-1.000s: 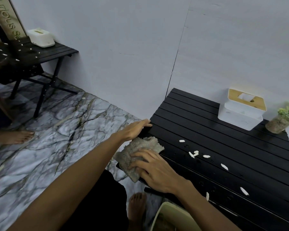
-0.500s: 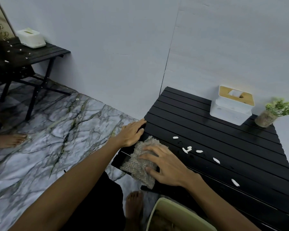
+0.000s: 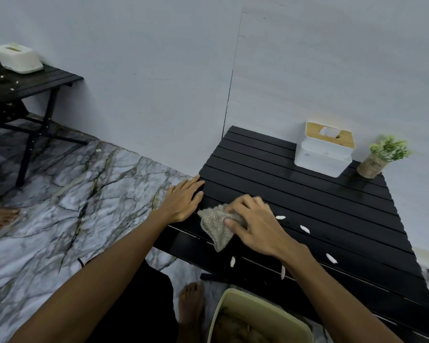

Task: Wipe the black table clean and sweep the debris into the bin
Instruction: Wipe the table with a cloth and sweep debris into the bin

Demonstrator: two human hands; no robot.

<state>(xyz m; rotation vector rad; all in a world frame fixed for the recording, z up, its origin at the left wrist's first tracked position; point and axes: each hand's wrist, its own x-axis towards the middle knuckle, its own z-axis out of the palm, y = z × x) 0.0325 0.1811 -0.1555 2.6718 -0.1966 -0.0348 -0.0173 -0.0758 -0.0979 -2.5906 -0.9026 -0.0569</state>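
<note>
A black slatted table (image 3: 307, 194) stands against the wall on my right. My right hand (image 3: 255, 226) presses a grey knitted cloth (image 3: 216, 226) onto its near left part, fingers curled over the cloth. My left hand (image 3: 183, 200) rests flat on the table's left edge, fingers apart, holding nothing. Several small white debris bits (image 3: 304, 229) lie on the slats to the right of and below the cloth. A pale green bin (image 3: 258, 320) sits on the floor below the table's front edge, with brownish contents inside.
A white tissue box with a wooden lid (image 3: 325, 151) and a small potted plant (image 3: 379, 157) stand at the table's back. A second black table (image 3: 40, 82) with a white box (image 3: 18, 58) stands far left. My bare foot (image 3: 191, 308) is beside the bin; another person's foot (image 3: 0, 217) is at left.
My right hand has slid the cloth rightward along the table toward the white bits, bunching it up. My left hand stays on the table's left edge. The view has shifted left.
</note>
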